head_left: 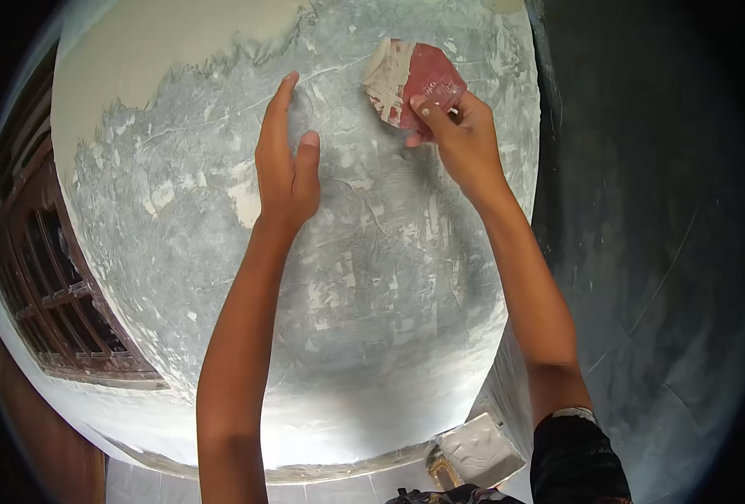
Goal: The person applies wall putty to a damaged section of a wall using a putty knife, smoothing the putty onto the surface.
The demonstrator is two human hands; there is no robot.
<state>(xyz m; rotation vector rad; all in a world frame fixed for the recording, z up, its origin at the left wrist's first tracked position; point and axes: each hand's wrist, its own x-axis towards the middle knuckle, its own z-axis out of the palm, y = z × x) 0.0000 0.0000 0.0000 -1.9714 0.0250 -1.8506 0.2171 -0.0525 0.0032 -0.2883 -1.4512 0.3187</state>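
Observation:
My right hand (pixel 461 139) grips a red, angular flat spreader (pixel 430 71) at the upper middle right, its left part coated in off-white paste. The spreader is held at a grey plastered wall (pixel 372 269) streaked with white patches; I cannot tell whether its edge touches. My left hand (pixel 288 172) is to its left, open with fingers extended upward along the wall, holding nothing; whether it touches the surface is unclear. A smooth cream-coloured coat (pixel 112 59) covers the wall's upper left, with a ragged lower edge.
A dark wooden window (pixel 62 286) with glass panes is at the left. A dark grey surface (pixel 650 269) lies beyond the wall's right edge. At the bottom, a square container of white paste (pixel 482 449) sits near a light tiled floor (pixel 330 494).

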